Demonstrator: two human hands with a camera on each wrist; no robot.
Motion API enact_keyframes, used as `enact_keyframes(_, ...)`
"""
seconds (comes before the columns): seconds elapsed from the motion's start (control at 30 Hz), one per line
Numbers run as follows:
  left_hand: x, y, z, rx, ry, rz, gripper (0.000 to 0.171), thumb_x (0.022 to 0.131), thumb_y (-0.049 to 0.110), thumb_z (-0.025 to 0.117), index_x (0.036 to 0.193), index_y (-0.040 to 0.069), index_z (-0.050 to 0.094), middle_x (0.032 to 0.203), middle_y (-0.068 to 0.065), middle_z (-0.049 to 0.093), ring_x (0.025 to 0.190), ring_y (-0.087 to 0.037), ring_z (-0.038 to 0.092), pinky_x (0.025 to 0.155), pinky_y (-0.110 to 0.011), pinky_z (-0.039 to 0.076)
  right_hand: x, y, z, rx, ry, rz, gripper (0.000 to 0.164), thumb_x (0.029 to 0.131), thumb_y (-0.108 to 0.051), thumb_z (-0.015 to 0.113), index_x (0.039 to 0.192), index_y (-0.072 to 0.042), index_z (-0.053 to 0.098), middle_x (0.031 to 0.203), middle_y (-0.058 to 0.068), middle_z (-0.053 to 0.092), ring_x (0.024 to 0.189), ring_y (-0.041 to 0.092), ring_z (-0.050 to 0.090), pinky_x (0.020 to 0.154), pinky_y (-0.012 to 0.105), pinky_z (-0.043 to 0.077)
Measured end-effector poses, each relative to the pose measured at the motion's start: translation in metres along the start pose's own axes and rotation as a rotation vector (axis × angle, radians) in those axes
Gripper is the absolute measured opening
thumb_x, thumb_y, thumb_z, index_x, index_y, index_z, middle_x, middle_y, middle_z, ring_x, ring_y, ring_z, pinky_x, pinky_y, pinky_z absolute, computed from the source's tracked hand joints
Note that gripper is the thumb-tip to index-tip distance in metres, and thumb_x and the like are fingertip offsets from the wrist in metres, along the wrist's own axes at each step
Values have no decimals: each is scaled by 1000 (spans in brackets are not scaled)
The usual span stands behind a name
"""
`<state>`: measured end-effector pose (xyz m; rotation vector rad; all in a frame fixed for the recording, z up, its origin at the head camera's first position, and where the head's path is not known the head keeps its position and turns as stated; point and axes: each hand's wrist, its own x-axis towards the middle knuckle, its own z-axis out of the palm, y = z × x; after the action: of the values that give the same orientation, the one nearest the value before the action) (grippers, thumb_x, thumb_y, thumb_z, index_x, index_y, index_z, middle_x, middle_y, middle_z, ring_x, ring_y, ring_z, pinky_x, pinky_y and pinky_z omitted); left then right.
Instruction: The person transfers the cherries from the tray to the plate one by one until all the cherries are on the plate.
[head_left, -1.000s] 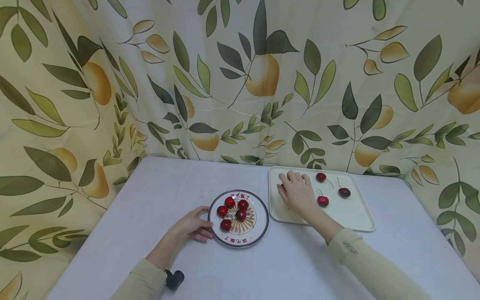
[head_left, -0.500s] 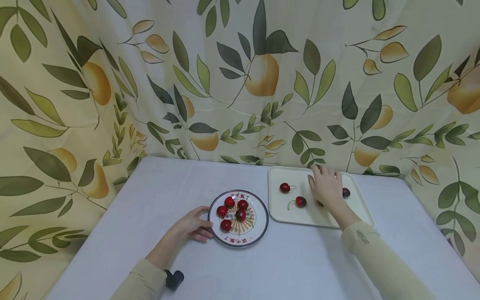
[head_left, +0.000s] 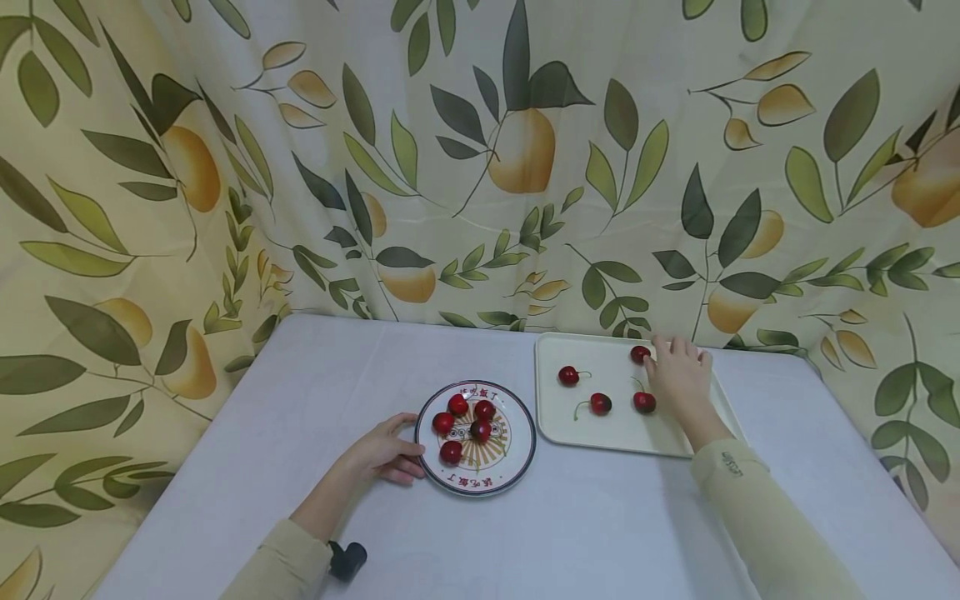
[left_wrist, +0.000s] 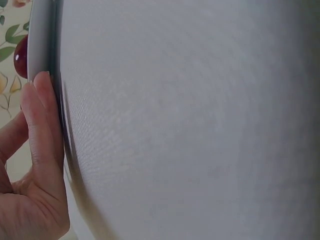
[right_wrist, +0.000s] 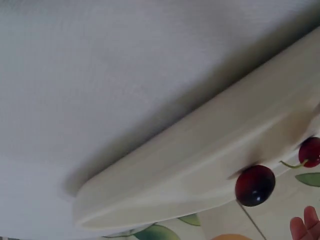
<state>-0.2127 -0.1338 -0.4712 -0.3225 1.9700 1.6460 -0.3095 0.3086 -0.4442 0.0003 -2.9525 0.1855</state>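
Observation:
A round white plate [head_left: 510, 467] with a dark rim carries several red cherries [head_left: 451, 452]. My left hand [head_left: 386, 454] touches its left rim, fingers fairly straight; in the left wrist view the fingers [left_wrist: 37, 120] lie along the plate's outer side [left_wrist: 42, 40]. My right hand [head_left: 682, 383] hovers over the right part of a cream tray [head_left: 555, 429]. Cherries [head_left: 644, 402] with stems lie in the tray, left of that hand. In the right wrist view a dark cherry [right_wrist: 255, 185] sits apart from the fingertips [right_wrist: 311, 222]; the hand hides this spot in the head view.
A white cloth [head_left: 337, 358] covers the table. Behind and left hangs a curtain [head_left: 465, 250] printed with leaves and fruit. A small black device [head_left: 348, 561] sits at the left wrist. The tray stands near the table's back edge, right of the plate.
My right hand has moved rightward across the tray, uncovering the cherries at its left and middle. The left hand and the plate have stayed in place.

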Motion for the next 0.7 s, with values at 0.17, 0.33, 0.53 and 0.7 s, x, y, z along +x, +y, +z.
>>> enact_keyframes(0.17,-1,0,0,-2,-3,1,62,88,3,57,141,13,28,75,-15,65,60,-20,66,56,-33,58,-2,5,1,9,-20,7,39,95,-23,46,126,-3,35,115,30,36,110,48,32,89,61,23)
enact_keyframes(0.33,-2,0,0,-6,-17,7,62,88,3,57,141,12,27,75,-15,65,60,-20,66,56,-33,58,-5,7,2,1,-58,21,39,95,-22,46,126,0,37,112,30,36,108,48,31,87,61,25)
enact_keyframes(0.53,-1,0,0,-17,-19,11,61,87,2,57,141,12,29,73,-13,65,59,-19,66,55,-32,58,-3,11,8,-20,-88,15,39,95,-20,46,127,1,37,112,31,36,107,48,32,88,63,25)
enact_keyframes(0.7,-1,0,-1,-25,-28,6,60,87,1,56,140,12,30,71,-12,65,58,-19,65,54,-33,58,-2,12,13,-38,-113,13,40,95,-19,44,128,3,38,113,32,36,108,49,33,90,64,24)
